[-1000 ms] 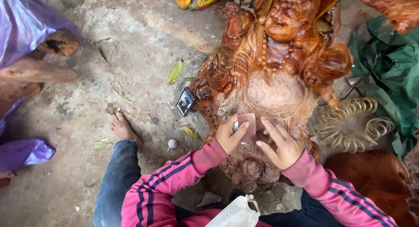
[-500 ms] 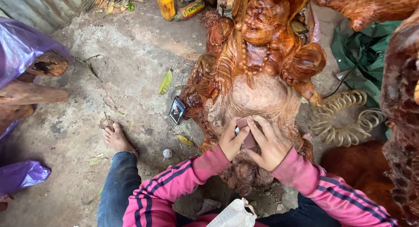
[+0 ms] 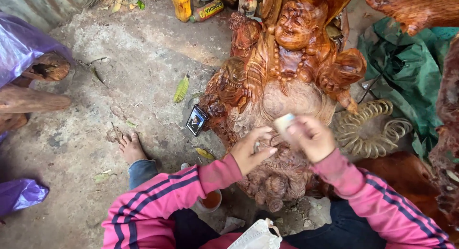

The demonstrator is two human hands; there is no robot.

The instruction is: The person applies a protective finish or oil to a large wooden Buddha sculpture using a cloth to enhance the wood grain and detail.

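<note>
Coiled hose (image 3: 370,128), green tarp (image 3: 406,67), yellow bottle (image 3: 182,5), purple plastic (image 3: 24,45).

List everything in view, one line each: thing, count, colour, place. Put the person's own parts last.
wooden statue: one, reddish brown, centre, on the ground
pale pad: one, whitish, in the right hand against the statue
phone: one, black, leaning at the statue's left side
coiled hose: one, tan, right of the statue
green tarp: one, green, upper right
bottles: several, yellow and mixed, top edge
purple plastic sheet: one, purple, upper left over a log
dry leaf: one, yellow-green, on the concrete left of the statue
face mask: one, white, bottom centre
bare foot: one, on the concrete, lower left
left hand: on the statue's front
right hand: blurred, gripping the pale pad
</note>
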